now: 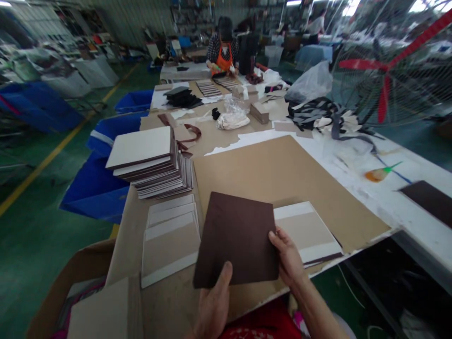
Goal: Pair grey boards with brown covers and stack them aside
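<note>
A dark brown rectangular panel (240, 235), smooth on its visible face, is held up between both hands over the near edge of the table. My left hand (213, 301) grips its lower left edge, thumb on the face and fingers hidden behind. At its right edge my right hand (287, 256) pinches it, thumb in front. Behind my right hand lies a beige panel with pale borders (307, 230), dark underneath. Left of the held panel, several similar beige panels (171, 240) overlap on the table.
A tall stack of pale-topped, dark-edged panels (148, 155) stands at the left edge, beside blue bins (95, 188). A brown board (254, 165) covers mid-table. Right lie a small orange bottle with green tip (379, 174) and a dark panel (429, 200). A fan (386, 68) and a person in an orange apron (225, 56) are beyond.
</note>
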Action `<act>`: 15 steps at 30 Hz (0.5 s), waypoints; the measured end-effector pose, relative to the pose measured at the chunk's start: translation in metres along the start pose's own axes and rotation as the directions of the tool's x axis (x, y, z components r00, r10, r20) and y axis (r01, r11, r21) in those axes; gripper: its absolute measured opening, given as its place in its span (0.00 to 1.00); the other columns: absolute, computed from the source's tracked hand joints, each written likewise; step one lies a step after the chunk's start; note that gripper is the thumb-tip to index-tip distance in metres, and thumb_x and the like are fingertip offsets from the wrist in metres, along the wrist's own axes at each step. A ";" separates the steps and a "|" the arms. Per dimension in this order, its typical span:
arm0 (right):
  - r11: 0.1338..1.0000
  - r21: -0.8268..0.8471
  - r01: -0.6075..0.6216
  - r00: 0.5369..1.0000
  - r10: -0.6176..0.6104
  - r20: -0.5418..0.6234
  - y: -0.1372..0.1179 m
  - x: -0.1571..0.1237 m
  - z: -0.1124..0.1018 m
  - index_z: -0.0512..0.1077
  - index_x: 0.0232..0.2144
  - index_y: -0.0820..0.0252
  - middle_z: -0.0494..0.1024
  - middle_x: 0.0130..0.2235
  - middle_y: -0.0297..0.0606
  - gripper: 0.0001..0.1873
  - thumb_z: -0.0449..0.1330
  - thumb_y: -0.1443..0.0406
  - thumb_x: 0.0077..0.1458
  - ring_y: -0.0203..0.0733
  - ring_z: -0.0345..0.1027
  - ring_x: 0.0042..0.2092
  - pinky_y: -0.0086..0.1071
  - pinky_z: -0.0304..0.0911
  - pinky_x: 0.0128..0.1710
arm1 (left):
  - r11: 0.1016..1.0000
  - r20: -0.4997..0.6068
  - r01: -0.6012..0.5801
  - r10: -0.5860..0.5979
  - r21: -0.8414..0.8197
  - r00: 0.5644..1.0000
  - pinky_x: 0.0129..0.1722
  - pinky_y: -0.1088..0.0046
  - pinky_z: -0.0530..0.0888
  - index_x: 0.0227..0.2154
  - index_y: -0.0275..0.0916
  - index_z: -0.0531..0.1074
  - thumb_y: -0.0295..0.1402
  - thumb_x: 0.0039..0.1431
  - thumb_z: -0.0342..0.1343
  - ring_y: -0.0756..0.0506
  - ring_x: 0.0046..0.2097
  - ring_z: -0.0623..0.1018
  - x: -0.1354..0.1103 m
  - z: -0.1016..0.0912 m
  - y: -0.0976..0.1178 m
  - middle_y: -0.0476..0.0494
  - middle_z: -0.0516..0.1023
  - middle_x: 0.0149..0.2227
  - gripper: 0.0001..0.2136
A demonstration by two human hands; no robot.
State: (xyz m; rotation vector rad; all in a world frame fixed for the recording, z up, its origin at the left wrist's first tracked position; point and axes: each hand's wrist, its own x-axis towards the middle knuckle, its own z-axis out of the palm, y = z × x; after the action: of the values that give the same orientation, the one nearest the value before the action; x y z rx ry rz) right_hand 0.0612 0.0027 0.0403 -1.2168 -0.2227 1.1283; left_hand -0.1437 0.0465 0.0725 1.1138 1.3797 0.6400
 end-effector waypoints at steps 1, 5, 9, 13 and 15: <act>1.000 -0.021 -0.001 0.999 0.001 -0.038 -0.011 0.006 -0.026 0.67 0.53 0.54 0.75 0.48 0.41 0.31 0.65 0.49 0.49 0.53 0.71 0.45 0.43 0.69 0.42 | 0.998 0.051 0.000 0.003 -0.062 0.999 0.52 0.58 0.72 0.51 0.43 0.71 0.46 0.50 0.58 0.36 0.54 0.74 0.003 0.017 0.007 0.41 0.78 0.48 0.25; 0.983 -0.181 -0.040 0.981 0.005 -0.192 -0.038 0.031 -0.131 0.67 0.54 0.56 0.77 0.44 0.42 0.37 0.68 0.52 0.43 0.54 0.73 0.41 0.42 0.71 0.37 | 0.983 0.221 0.050 -0.009 -0.178 0.975 0.46 0.68 0.74 0.52 0.41 0.67 0.40 0.53 0.55 0.43 0.49 0.76 0.023 0.079 0.012 0.42 0.76 0.50 0.22; 0.911 -0.403 -0.088 0.958 -0.034 -0.285 -0.041 0.057 -0.208 0.69 0.54 0.58 0.77 0.44 0.42 0.36 0.66 0.52 0.42 0.54 0.73 0.41 0.44 0.70 0.39 | 0.987 0.283 0.124 -0.091 -0.103 0.955 0.38 0.71 0.74 0.44 0.35 0.72 0.33 0.49 0.56 0.44 0.43 0.78 0.038 0.127 -0.014 0.38 0.79 0.42 0.17; 0.784 -0.610 -0.112 0.923 -0.146 -0.357 -0.038 0.079 -0.247 0.73 0.50 0.59 0.76 0.46 0.45 0.32 0.65 0.53 0.41 0.56 0.69 0.47 0.46 0.65 0.48 | 0.986 0.277 0.164 -0.155 -0.009 0.948 0.35 0.72 0.73 0.45 0.36 0.71 0.32 0.48 0.57 0.43 0.42 0.77 0.038 0.155 -0.037 0.39 0.78 0.41 0.18; 0.720 -0.684 -0.117 0.915 -0.189 -0.355 -0.038 0.087 -0.254 0.74 0.49 0.59 0.76 0.46 0.45 0.31 0.65 0.54 0.42 0.56 0.69 0.48 0.46 0.63 0.50 | 0.984 0.278 0.175 -0.176 0.029 0.944 0.34 0.74 0.73 0.46 0.36 0.71 0.30 0.49 0.56 0.44 0.42 0.77 0.037 0.162 -0.042 0.39 0.77 0.42 0.19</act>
State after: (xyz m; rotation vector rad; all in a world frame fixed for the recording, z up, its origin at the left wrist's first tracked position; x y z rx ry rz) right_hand 0.2950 -0.0853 -0.0653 -2.0884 -0.3736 0.7273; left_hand 0.0063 0.0247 -0.0069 1.0264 1.2183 0.3360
